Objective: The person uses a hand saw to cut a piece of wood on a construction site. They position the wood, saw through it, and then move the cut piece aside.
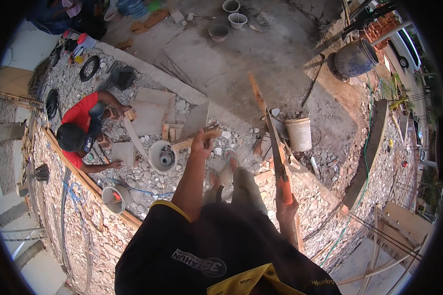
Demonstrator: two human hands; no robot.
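My left hand (202,144) is closed around a short wooden block (184,143) out in front of me. A flat grey board (196,119) rises just beyond the block; whether the two are joined I cannot tell. At my right side, my right hand (286,210) grips a handsaw by its orange handle (284,189). The saw blade (273,142) points away from me. Close along the blade runs a long wooden strip (255,91), partly hidden by the saw. Beneath my left hand, my sandalled feet (231,158) stand on rubble.
Left of me a person in a red shirt (79,114) crouches beside boards (147,110) and a bucket (155,164). Another bucket (114,197) stands nearer. A white pail (299,133) and a blue drum (357,58) are to the right. Broken stone (177,184) covers the ground.
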